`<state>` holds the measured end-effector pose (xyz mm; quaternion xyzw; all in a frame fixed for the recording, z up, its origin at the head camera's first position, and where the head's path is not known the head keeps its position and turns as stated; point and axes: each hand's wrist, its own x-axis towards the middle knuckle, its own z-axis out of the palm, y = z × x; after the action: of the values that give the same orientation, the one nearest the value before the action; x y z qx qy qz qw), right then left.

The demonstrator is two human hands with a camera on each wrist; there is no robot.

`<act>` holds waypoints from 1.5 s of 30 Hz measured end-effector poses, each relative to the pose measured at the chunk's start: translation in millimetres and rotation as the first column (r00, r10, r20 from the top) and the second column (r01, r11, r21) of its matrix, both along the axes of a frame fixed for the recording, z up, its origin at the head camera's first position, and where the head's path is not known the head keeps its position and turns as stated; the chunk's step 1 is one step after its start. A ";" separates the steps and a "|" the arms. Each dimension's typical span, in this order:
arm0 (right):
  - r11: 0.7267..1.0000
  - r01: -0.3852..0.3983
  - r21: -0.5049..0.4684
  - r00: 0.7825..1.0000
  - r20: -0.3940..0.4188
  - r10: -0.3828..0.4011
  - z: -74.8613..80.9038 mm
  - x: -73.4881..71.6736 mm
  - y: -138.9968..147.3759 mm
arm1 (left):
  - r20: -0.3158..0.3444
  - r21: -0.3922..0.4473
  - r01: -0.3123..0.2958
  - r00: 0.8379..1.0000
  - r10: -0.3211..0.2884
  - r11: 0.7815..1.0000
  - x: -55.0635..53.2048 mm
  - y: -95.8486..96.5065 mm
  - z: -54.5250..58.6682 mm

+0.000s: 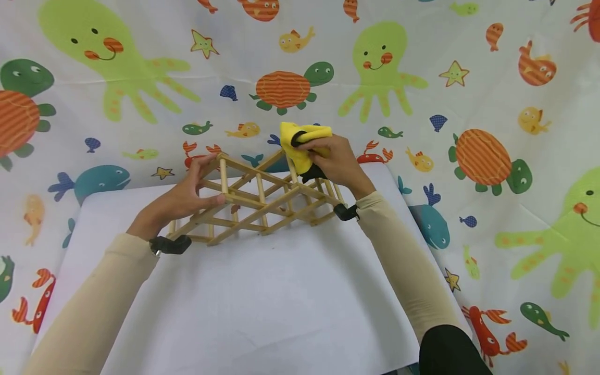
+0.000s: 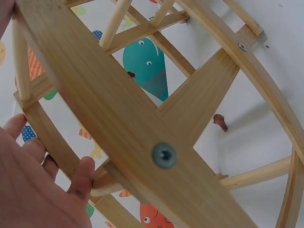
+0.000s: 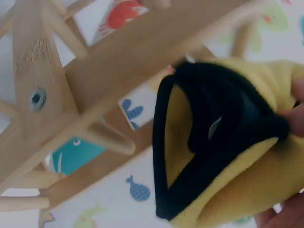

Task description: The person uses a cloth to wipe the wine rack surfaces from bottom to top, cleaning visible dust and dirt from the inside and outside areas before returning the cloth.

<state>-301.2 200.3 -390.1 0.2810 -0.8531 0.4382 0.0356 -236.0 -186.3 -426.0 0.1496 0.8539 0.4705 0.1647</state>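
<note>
Lattice frame (image 1: 254, 214): pale wood, smooth, satin rather than glossy.
Slats (image 2: 107, 97): flat wood, fine lengthwise grain, faint sheen; one on the right has dark, scratchy-looking marks near its screw.
Dowels (image 1: 260, 187): round, plain wood, smooth and softly lit.
Screw heads (image 2: 164, 155): grey metal, dully shiny.
Yellow cloth (image 1: 297, 153): soft, matt fabric, slightly fuzzy.
Cloth edging (image 3: 209, 168): black fabric band, matt.
Tabletop (image 1: 262, 302): white, smooth, mostly matt, faintly creased at the near side; material unclear.
Far backdrop (image 1: 323, 31): printed sheeting, creased, soft sheen; cloth or plastic, cannot tell.
Sleeves (image 1: 94, 302): beige cloth, matt, wrinkled.
</note>
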 end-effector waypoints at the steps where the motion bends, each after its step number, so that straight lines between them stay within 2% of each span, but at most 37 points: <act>1: 0.998 0.003 0.062 1.000 -0.031 -0.001 0.5 -0.8 -8.2 | -0.002 0.005 -0.001 1.000 0.001 1.000 -0.1 -1.2 -0.4; 3: 0.983 0.001 0.183 0.998 -0.055 0.009 2.7 -0.4 -19.6 | -0.006 0.011 0.001 1.000 -0.001 1.000 -0.3 -2.8 -0.9; 5: 0.970 -0.041 0.239 0.999 -0.011 0.045 5.0 1.7 -22.5 | -0.014 0.014 0.007 1.000 -0.006 1.000 -1.1 -3.4 -1.5; 7: 0.969 -0.116 0.217 0.991 0.086 0.100 10.7 5.0 -19.2 | -0.024 0.010 0.014 1.000 -0.014 1.000 -2.4 -3.7 -1.7; 9: 0.967 -0.188 0.170 0.972 0.172 0.158 18.6 7.7 -13.2 | -0.028 0.004 0.015 0.999 -0.015 1.000 -4.0 -4.4 -1.7; 11: 0.970 -0.212 0.120 0.960 0.210 0.184 24.9 8.2 -9.4 | -0.029 0.002 0.015 0.999 -0.015 1.000 -5.4 -5.8 -1.4; 13: 0.980 -0.170 0.100 0.976 0.154 0.154 26.9 6.3 -10.8 | -0.027 0.005 0.015 1.000 -0.015 1.000 -6.2 -7.9 -1.5; 16: 0.995 -0.028 0.096 0.999 0.043 0.024 20.3 0.8 -21.0 | -0.029 0.011 0.011 1.000 -0.011 1.000 -7.2 -10.1 -1.8; 18: 0.992 0.043 0.121 0.999 0.014 -0.045 13.0 -2.4 -28.9 | -0.026 0.016 0.009 1.000 -0.009 1.000 -8.1 -10.8 -2.7; 20: 0.984 0.057 0.166 0.997 0.042 -0.065 9.5 -3.0 -32.5 | -0.025 0.020 0.011 1.000 -0.011 1.000 -9.0 -10.9 -3.4; 23: 0.980 -0.047 0.195 0.989 0.145 0.019 13.6 0.0 -28.8 | -0.032 0.024 0.022 0.999 -0.021 0.999 -10.4 -11.2 -3.6; 26: 0.968 -0.189 0.167 0.961 0.236 0.147 26.3 4.3 -18.9 | -0.043 0.021 0.029 0.999 -0.028 0.999 -11.3 -12.1 -1.8; 28: 0.967 -0.216 0.136 0.952 0.247 0.178 33.0 4.5 -14.9 | -0.050 0.024 0.032 0.998 -0.031 0.999 -12.7 -13.0 -1.2; 30: 0.982 -0.158 0.100 0.972 0.191 0.137 35.8 2.3 -14.7 | -0.055 0.030 0.035 0.998 -0.034 0.999 -13.9 -13.4 -1.4; 33: 0.999 -0.012 0.048 0.999 0.052 0.009 31.6 -4.5 -20.9 | -0.055 0.033 0.035 0.998 -0.033 0.999 -14.3 -12.9 -2.7; 35: 0.997 0.058 0.055 0.998 -0.021 -0.057 25.7 -10.6 -28.3 | -0.044 0.025 0.025 0.999 -0.024 0.999 -13.1 -13.1 -3.3; 37: 0.989 0.085 0.125 0.996 -0.050 -0.080 18.7 -16.7 -33.9 | -0.031 0.017 0.015 0.999 -0.015 1.000 -11.9 -13.4 -3.4; 39: 0.972 0.102 0.211 0.995 -0.036 -0.097 11.6 -22.9 -34.4 | -0.026 0.010 0.011 1.000 -0.011 1.000 -11.3 -13.6 -3.1; 42: 0.931 0.139 0.339 0.983 0.064 -0.171 -0.4 -31.4 -19.0 | -0.037 0.013 0.017 0.999 -0.017 1.000 -12.6 -13.1 -2.5; 45: 0.881 0.189 0.434 0.937 0.189 -0.294 -13.1 -37.7 9.1 | -0.052 0.023 0.031 0.998 -0.030 0.999 -14.2 -12.7 -2.0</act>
<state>-338.9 209.4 -403.2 0.1154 -0.9517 0.2738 -0.0769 -250.2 -199.0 -428.0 0.1767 0.8498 0.4739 0.1482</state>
